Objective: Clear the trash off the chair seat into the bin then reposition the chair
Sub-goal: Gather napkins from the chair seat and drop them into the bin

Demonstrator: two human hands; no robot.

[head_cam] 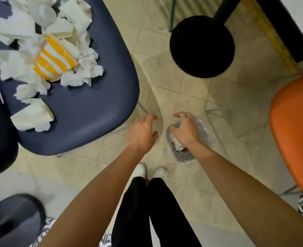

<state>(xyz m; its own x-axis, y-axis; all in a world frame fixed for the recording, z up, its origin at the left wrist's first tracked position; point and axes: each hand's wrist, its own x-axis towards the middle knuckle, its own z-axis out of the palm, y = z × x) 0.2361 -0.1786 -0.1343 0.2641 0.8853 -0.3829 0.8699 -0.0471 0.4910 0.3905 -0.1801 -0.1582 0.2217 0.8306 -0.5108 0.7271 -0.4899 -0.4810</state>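
Observation:
A dark blue chair seat point(86, 107) fills the upper left. On it lies a heap of crumpled white paper napkins point(86, 68), a yellow-and-white striped paper cup point(54, 63) on its side, and a white cup lid point(47, 12). A small bin point(203, 132) with a clear liner stands on the floor to the right of the chair, with a white scrap point(177, 144) inside. My right hand point(185, 130) hovers over the bin, fingers spread and empty. My left hand point(142, 132) hangs just left of the bin, by the chair's front corner, fingers apart and empty.
An orange chair point(295, 132) stands at the right. A black round table base point(201, 47) with its post sits at the top centre. Another dark round base point(13, 216) lies at the bottom left. My feet in white shoes point(152, 172) stand on the tiled floor.

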